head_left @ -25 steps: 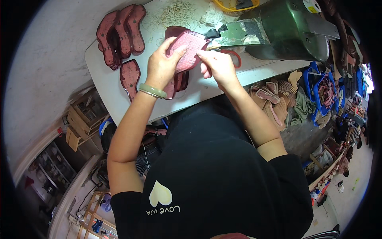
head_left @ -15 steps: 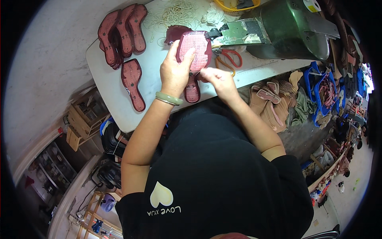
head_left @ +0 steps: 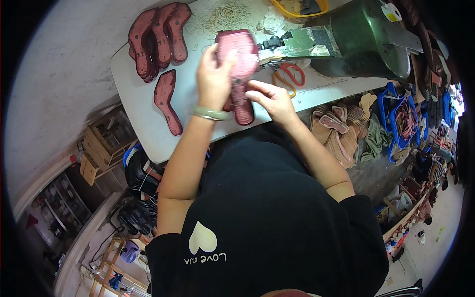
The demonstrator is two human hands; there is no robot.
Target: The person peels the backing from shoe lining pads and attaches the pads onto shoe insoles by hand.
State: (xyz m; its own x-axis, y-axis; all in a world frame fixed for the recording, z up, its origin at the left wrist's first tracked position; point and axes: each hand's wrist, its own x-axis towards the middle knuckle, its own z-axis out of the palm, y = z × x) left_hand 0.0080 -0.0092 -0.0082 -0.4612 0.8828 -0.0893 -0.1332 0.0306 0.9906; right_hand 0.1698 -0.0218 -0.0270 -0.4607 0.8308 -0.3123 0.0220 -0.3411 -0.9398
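A dark red, wrapped shoe insole [head_left: 240, 54] lies in my left hand [head_left: 213, 81], blurred by motion, with its wide end away from me and its narrow end toward me. My left thumb presses on its face; the fingers are hidden underneath. At the right edge of its narrow middle, my right hand [head_left: 277, 103] has thumb and forefinger closed on the rim. Part of another dark red piece shows beside the narrow end, mostly covered by my left hand. A green bracelet [head_left: 212, 113] circles my left wrist.
Finished-looking insoles [head_left: 163, 42] lie stacked at the table's far left, with a single insole [head_left: 168, 102] nearer. A green machine [head_left: 361, 37] stands at right, its arm reaching toward the insole. Orange-handled pliers [head_left: 287, 79], tangled cord [head_left: 225, 17] and a yellow basket [head_left: 302, 12] lie around.
The insole in my left hand has turned and its narrow end now shows fully. My right hand stays at its edge, shifted slightly. The view has moved a little.
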